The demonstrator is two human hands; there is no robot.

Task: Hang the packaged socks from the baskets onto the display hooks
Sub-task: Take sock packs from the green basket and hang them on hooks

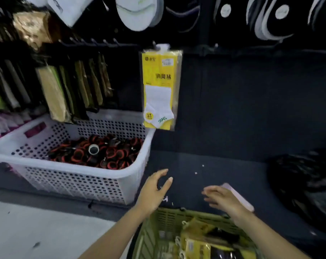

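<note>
A yellow pack of white socks hangs from a display hook on the dark wall. Directly below me stands a green basket holding more yellow and dark sock packs. My left hand hovers above the basket's far left rim, fingers spread and empty. My right hand hovers over the far right rim, fingers apart, with nothing in it. A pink flat object lies just behind that hand.
A white perforated basket of black and orange rolled items stands at left on the dark ledge. Above it hang rows of packaged socks and bare hooks. A black plastic bag lies at right. Hats hang above.
</note>
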